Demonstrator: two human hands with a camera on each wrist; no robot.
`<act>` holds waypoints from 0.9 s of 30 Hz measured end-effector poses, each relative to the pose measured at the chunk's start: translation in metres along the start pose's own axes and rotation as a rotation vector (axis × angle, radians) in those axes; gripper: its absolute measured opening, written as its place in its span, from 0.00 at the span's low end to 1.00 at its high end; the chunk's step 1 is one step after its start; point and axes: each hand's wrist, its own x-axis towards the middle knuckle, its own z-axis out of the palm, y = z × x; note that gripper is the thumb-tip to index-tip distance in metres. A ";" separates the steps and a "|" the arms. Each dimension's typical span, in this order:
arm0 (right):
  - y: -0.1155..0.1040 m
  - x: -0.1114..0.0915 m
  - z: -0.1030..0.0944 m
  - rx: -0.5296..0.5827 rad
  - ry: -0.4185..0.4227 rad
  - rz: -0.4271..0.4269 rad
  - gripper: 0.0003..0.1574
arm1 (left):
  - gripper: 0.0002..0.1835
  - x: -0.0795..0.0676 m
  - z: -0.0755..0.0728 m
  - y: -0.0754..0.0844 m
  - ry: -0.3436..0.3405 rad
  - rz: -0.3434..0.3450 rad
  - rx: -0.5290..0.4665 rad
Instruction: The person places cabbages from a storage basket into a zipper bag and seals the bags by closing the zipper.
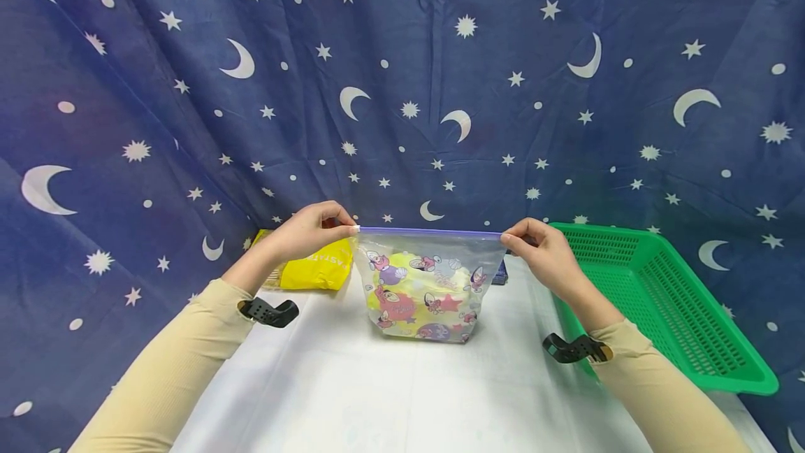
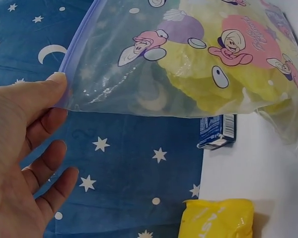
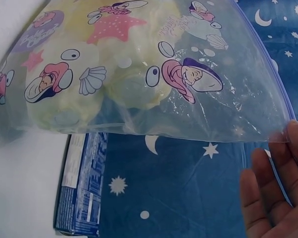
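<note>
A clear zip bag (image 1: 423, 299) printed with cartoon shells and starfish stands upright on the white table, its purple zip strip (image 1: 430, 231) stretched straight along the top. Soft-looking yellow contents (image 2: 198, 84) show through the plastic; their kind cannot be made out. My left hand (image 1: 317, 229) pinches the left end of the strip between thumb and index finger, beside a small white piece there. At the opposite end, my right hand (image 1: 546, 255) pinches the corner with thumb and fingertips. In both wrist views the other fingers are loosely bent and away from the plastic.
Behind the bag on the left lies a yellow packet (image 1: 322, 265). A blue box (image 3: 82, 188) sits behind the bag, mostly hidden in the head view. To the right is a green plastic basket (image 1: 704, 282). A star-and-moon curtain (image 1: 377, 89) hangs at the back.
</note>
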 end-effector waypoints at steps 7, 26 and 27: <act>0.001 0.000 0.002 0.090 -0.040 0.034 0.23 | 0.13 0.000 0.007 -0.005 0.010 -0.061 -0.086; 0.019 0.004 0.004 0.174 -0.139 0.136 0.23 | 0.16 0.001 0.059 -0.022 0.139 -0.115 -0.515; 0.019 0.006 0.003 0.177 -0.131 0.138 0.23 | 0.16 0.004 0.060 -0.020 0.155 -0.117 -0.523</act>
